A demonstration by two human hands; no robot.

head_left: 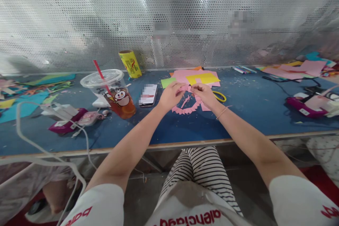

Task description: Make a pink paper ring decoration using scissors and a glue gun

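A fringed pink paper strip (187,110) curves in a ring on the blue table, its far end between my two hands. My left hand (171,95) has its fingers closed on the strip from the left. From the right, my right hand (205,94) pinches the same strip close beside it. Small pink scraps lie inside the ring. Behind my hands are pink sheets (180,75), a yellow sheet (203,78) and a green piece (167,82). Yellow scissor handles (220,96) show just right of my right hand.
Left of my hands are a phone (148,95), a lidded drink cup (116,95) with a red straw, and a yellow can (130,64). Purple power strips (65,123) with cables lie on both sides. Markers (243,70) and more coloured paper sit farther right.
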